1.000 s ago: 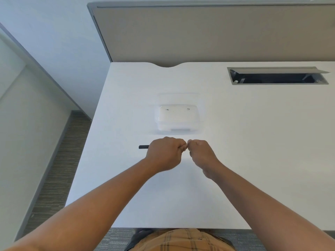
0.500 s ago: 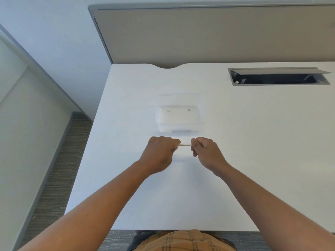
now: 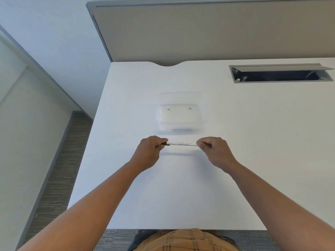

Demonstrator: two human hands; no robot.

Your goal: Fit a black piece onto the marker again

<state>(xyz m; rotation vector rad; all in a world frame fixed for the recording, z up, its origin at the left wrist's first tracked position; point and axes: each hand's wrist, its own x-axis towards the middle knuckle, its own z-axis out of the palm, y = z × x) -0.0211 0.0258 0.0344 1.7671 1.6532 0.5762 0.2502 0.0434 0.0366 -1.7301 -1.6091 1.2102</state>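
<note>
The left hand (image 3: 151,153) has its fingers curled and pinches the black end of a pen (image 3: 181,144). The right hand (image 3: 214,151) is also curled and pinches the other end, the white one. The pen is held level between both hands, a little above the desk (image 3: 253,160), and its shadow lies on the desk just under it. On the white barrel there are two lines of small dark print, but the letters are too small to read.

Just behind the pen stands a clear box (image 3: 179,117) on the desk, with two small dark marks at its far inner wall. Far to the right there is a grey cable hatch (image 3: 279,73) with its flap open. Behind the desk stands a beige panel (image 3: 217,31).
</note>
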